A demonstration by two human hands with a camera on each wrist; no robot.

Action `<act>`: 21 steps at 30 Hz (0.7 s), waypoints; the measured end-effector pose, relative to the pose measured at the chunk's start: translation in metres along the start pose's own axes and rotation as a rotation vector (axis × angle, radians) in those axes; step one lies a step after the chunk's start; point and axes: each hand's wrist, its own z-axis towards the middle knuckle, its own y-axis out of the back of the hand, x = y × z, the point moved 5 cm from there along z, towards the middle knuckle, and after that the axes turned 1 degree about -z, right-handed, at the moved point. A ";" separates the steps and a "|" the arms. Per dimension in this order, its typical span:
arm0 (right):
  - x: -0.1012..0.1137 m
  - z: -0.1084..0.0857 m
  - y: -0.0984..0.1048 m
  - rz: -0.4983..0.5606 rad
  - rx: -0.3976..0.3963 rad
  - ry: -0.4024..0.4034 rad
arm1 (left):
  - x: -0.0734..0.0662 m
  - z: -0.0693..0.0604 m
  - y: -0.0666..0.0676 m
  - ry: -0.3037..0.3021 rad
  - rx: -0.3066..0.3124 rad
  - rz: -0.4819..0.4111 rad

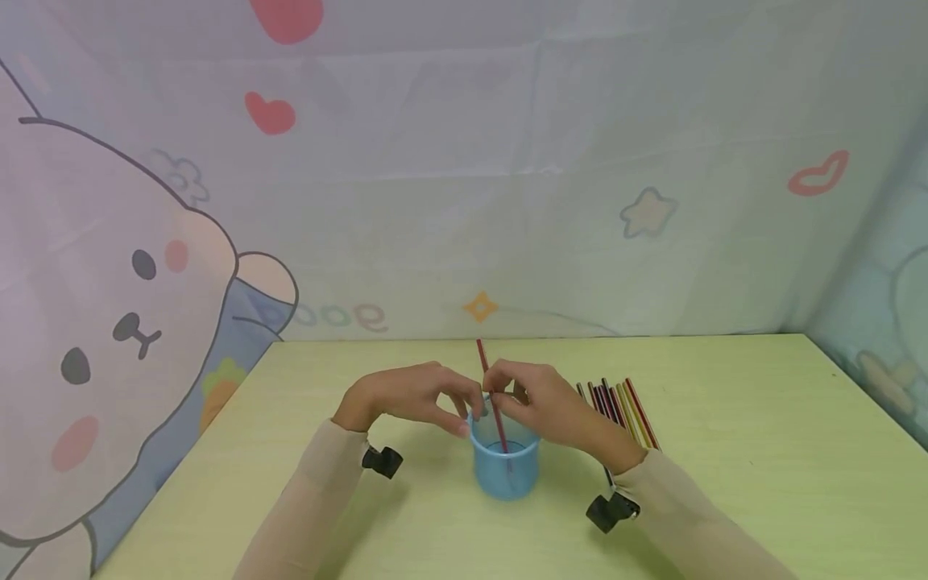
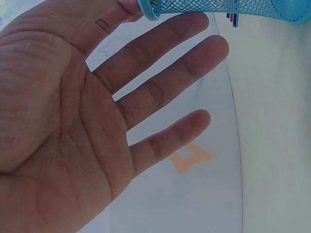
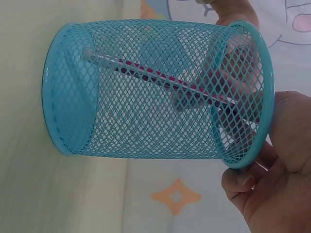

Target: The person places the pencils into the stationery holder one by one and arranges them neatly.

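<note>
A blue mesh pen holder (image 1: 507, 471) stands upright on the table. My right hand (image 1: 540, 399) is over its right rim and pinches a red pencil (image 1: 481, 354), which slants down into the holder. In the right wrist view, the pencil (image 3: 160, 77) shows through the mesh with its lower end near the base. My left hand (image 1: 424, 395) is at the holder's left rim, its fingertips at or just over the edge. The left wrist view shows the left hand's fingers (image 2: 155, 92) mostly straight and spread, near the rim (image 2: 148, 9).
Several coloured pencils (image 1: 631, 407) lie side by side to the right of the holder, partly behind my right forearm. A pale yellow-green table (image 1: 754, 451) carries everything. A printed cloth (image 1: 435, 201) with hearts and a bear hangs at its back edge.
</note>
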 end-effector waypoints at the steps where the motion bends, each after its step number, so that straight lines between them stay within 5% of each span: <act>1: 0.000 0.000 0.000 -0.006 0.002 0.002 | 0.000 0.000 0.000 -0.001 0.000 0.001; 21: -0.003 0.000 0.022 -0.038 -0.005 -0.038 | -0.001 -0.001 -0.002 -0.012 0.015 -0.011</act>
